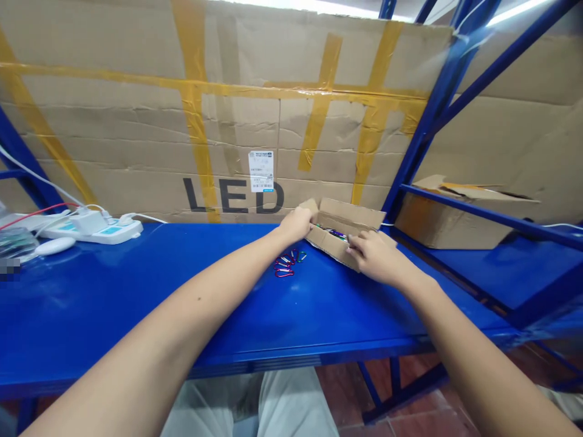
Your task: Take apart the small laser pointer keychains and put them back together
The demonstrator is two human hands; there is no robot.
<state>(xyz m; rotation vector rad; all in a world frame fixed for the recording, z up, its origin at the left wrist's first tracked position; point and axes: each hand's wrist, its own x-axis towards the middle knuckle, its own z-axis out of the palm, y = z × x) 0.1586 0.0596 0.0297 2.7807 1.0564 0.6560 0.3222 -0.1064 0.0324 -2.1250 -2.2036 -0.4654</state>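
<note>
A small open cardboard box (351, 214) stands toward the back right of the blue table, flaps raised. Inside lie shiny coloured pieces (336, 233), too small to make out fully. My left hand (297, 224) is closed on the box's left side. Over the front right edge, my right hand (376, 255) has its fingers curled and pinched at the opening; what they hold, if anything, is hidden. Several carabiners (285, 273), mostly red with a green one (301, 257), lie in a loose cluster on the table, left of the box and below my left hand.
The blue table (182, 261) backs onto a large taped cardboard sheet (136, 152) marked LED. At left sit a white power strip (121, 230) and cables. Blue frame posts (419, 136) rise at right, with another cardboard box (449, 221) beyond them.
</note>
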